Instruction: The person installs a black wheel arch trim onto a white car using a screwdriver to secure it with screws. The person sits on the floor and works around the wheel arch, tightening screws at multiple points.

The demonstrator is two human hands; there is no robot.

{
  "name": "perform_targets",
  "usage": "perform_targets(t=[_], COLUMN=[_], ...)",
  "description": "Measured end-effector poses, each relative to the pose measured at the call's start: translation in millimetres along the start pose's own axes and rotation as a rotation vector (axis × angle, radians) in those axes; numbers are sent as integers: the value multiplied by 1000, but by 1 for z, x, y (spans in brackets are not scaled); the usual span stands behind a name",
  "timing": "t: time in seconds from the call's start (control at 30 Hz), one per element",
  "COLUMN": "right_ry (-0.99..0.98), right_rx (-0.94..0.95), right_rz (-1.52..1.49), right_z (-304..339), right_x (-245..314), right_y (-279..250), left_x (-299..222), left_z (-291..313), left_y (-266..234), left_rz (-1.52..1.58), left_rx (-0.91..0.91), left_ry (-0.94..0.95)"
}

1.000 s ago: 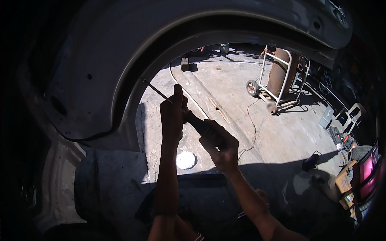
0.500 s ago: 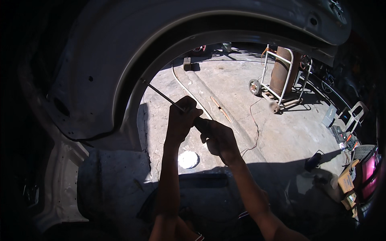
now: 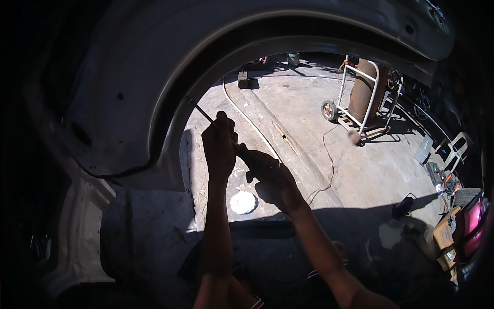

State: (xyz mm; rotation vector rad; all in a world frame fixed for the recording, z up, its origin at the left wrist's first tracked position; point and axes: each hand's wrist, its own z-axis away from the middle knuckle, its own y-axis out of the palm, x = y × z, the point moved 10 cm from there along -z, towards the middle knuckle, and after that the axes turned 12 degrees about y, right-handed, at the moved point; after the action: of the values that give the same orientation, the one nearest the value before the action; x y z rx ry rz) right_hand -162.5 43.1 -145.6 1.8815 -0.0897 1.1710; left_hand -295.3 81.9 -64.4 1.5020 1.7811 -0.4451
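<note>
A long, thin-shafted tool that looks like a screwdriver (image 3: 207, 117) slants up and left to the inner lip of a vehicle's wheel arch (image 3: 172, 110). Its far end meets the lip's shaded edge; whether the tip touches or goes into it I cannot tell. My left hand (image 3: 218, 147) is closed around the shaft, close below the arch. Lower and to the right, my right hand (image 3: 278, 186) wraps the dark handle (image 3: 249, 158). Both hands are in deep shadow, so finger detail is partly lost.
Past the arch, a rusty cylinder (image 3: 366, 92) stands on a white wheeled cart (image 3: 378, 77). A white round thing (image 3: 243, 203) lies on the concrete below my hands. A hose (image 3: 242, 113) crosses the floor. Cardboard (image 3: 443, 232) and a chair (image 3: 459, 147) are at the right.
My left hand has moved left and up toward the arch, and less bare shaft shows beyond it. My right hand has also shifted slightly left. The whole view has shifted a little.
</note>
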Motion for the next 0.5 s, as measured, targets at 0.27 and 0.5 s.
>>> perform_targets(t=[0.27, 0.5], right_ry=[-391, -457], right_rx=[-523, -332], right_rz=[674, 654], right_z=[5, 1], right_x=[31, 33], right_y=[-6, 2], left_x=[-9, -22], left_z=[-1, -1], left_y=[-20, -36], left_rz=[-81, -120], left_rx=[-186, -304], left_ry=[-22, 164])
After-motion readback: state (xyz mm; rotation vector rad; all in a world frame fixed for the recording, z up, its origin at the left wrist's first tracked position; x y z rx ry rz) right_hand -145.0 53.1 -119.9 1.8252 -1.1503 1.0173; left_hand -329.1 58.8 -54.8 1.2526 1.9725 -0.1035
